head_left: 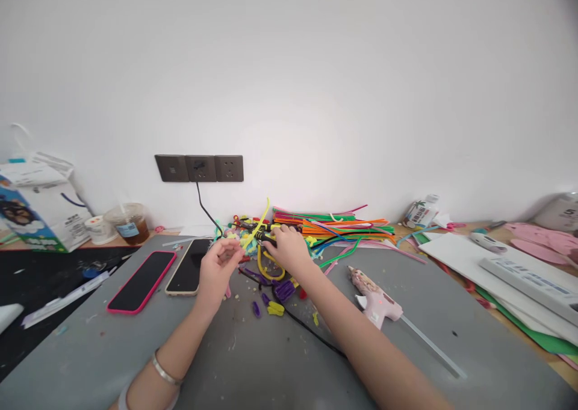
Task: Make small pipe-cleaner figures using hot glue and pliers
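Observation:
My left hand [222, 267] pinches a yellow pipe cleaner [261, 222], whose free end points up and away toward the wall. To its right, my right hand [289, 248] reaches into the craft pile with its fingers curled over a black-handled tool [264, 237]; its working end is lost in the clutter. Just below both hands lie a bent yellow pipe cleaner loop [271, 274], a purple coiled piece [284, 290] and a small folded yellow piece [275, 308]. Behind my right hand is a bundle of coloured pipe cleaners [347, 226].
A pink glue gun [376, 301] with a glue stick lies at right, a black cable [311, 330] crossing the grey mat [253, 368]. Two phones, one pink-edged [142, 282], one light-edged [187, 267], lie left, before a drink cup [130, 224]. White sheets [456, 259] sit far right.

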A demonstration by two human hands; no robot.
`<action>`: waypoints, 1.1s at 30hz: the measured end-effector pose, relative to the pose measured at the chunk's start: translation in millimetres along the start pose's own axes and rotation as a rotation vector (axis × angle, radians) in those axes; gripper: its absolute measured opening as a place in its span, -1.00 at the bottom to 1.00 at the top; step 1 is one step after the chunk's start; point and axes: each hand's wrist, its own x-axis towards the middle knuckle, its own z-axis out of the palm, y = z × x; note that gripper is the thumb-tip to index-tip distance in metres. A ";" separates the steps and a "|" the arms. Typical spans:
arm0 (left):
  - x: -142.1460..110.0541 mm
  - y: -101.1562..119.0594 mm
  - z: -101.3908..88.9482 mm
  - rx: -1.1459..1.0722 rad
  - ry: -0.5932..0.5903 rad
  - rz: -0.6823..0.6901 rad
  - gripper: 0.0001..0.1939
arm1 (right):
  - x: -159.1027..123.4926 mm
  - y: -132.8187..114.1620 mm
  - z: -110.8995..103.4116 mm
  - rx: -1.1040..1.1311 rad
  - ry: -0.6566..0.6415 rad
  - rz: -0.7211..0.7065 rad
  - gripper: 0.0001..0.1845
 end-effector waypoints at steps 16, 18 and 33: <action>9.2 0.6 -6.1 -0.242 0.069 -0.142 -0.56 | 27.7 7.7 -89.5 0.322 0.094 0.154 -0.58; 6.7 1.1 -6.3 -0.220 0.033 -0.137 -0.61 | 3.6 12.7 -105.8 0.492 0.097 0.177 -0.57; -21.3 14.5 14.3 0.413 -0.341 0.297 -0.83 | -207.8 12.0 -55.1 0.828 -0.007 0.570 -0.49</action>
